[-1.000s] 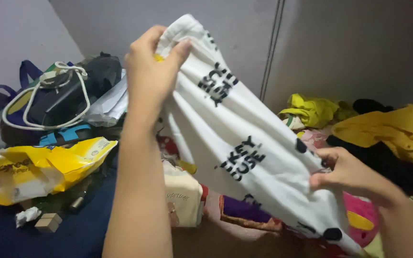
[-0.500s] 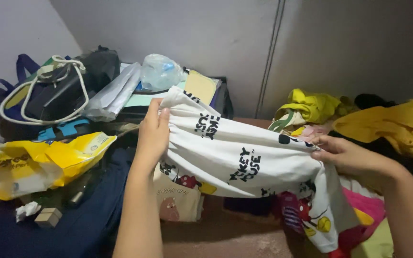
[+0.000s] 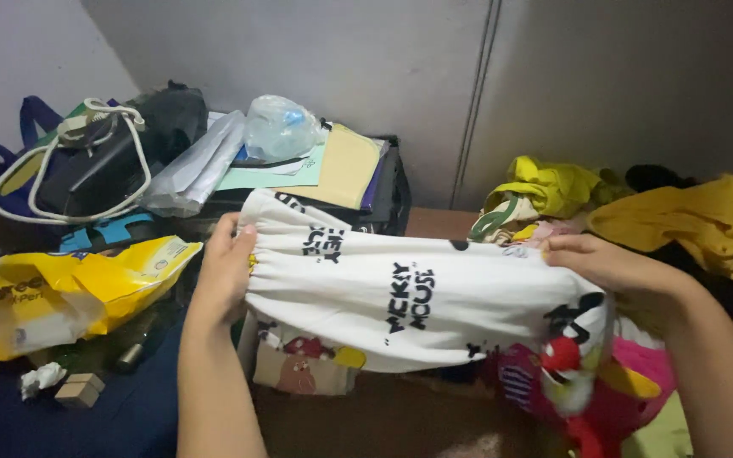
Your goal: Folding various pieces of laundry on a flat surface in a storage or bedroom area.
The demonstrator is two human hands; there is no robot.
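white printed garment [image 3: 400, 293] hides most of the cream cartoon bag [image 3: 299, 365]; its lower right end is blurred. yellow plastic bag [image 3: 61, 293] cut by left edge. both forearms leave frame at bottom.

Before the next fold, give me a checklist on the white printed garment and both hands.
1. Left hand grips one end of the white printed garment: ok.
2. Right hand grips the other end: ok.
3. Garment stretched level between the hands: ok.
4. Garment smooth: not ok, gathered at the left end, bunched below the right hand.
5. Bare surface beneath to lay it on: not ok, a beige printed item and pink cloth lie there.
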